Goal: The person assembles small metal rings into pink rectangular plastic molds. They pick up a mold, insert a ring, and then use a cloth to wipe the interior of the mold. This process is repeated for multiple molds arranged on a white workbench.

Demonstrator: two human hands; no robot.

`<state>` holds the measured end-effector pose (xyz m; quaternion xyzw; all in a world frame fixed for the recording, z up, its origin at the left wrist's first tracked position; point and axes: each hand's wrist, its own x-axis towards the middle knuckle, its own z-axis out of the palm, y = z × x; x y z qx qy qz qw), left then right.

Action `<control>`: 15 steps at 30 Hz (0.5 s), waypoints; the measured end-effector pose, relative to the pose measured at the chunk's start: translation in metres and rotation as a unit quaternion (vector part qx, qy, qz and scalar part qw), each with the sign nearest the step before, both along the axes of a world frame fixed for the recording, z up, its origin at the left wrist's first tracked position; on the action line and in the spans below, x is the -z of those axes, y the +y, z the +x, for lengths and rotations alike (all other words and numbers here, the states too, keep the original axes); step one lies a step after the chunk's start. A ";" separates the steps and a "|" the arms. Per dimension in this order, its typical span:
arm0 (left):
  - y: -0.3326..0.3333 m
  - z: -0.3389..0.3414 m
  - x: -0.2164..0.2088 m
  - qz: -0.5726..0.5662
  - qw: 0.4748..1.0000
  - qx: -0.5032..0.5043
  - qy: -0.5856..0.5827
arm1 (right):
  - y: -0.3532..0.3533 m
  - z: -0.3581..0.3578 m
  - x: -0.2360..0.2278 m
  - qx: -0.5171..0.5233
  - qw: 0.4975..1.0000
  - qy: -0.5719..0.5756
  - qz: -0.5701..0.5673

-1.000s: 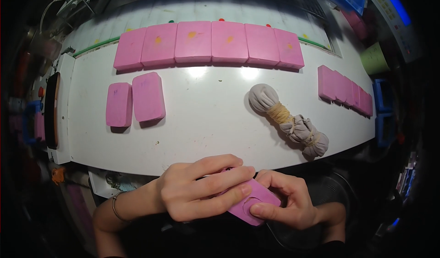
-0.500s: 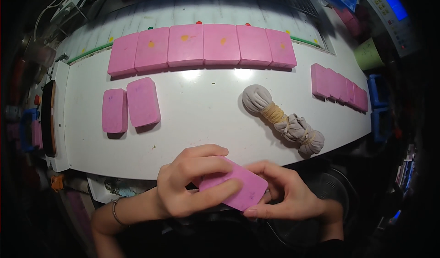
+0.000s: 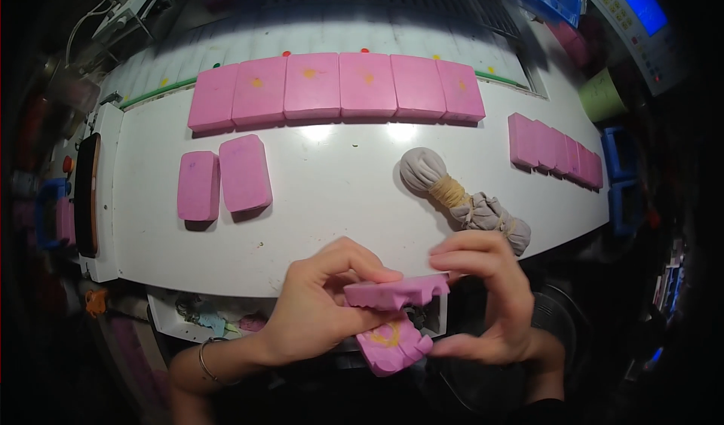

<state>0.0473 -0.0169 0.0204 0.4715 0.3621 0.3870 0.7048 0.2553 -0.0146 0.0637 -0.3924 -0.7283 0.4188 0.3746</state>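
Note:
A pink rubber mold is parted over the table's front edge. Its upper half (image 3: 398,292) is tipped up, showing a notched edge. The lower half (image 3: 392,359) hangs below, with a yellow ring-shaped mark on its inner face. My left hand (image 3: 320,297) grips the mold from the left, fingers on the upper half and thumb between the halves. On the other side my right hand (image 3: 494,297) curves round the mold's right end. Its thumb touches the lower half's corner and its fingers are by the upper half; the fingertips behind it are hidden.
Several pink molds (image 3: 312,85) stand in a row at the back of the white table (image 3: 324,191). Two molds (image 3: 245,172) are at left, a leaning row (image 3: 554,150) at right. A grey cloth bundle (image 3: 422,170) tied with tan bands lies centre right. An open drawer (image 3: 162,308) sits below.
The mold was closed, held between both hands; now its halves are apart and the inside shows. My right hand has opened wider and its fingers have risen. The view has shifted slightly.

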 end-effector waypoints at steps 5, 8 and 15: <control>0.000 0.004 -0.017 -0.163 0.981 0.074 -0.072 | 0.006 -0.004 0.004 -0.028 0.992 0.029 -0.120; 0.000 0.000 -0.022 -0.172 0.982 0.073 -0.039 | 0.000 -0.010 0.010 0.003 0.990 0.058 -0.132; -0.009 -0.003 -0.017 -0.208 0.974 0.041 -0.086 | 0.007 -0.019 0.003 -0.021 0.962 0.056 -0.267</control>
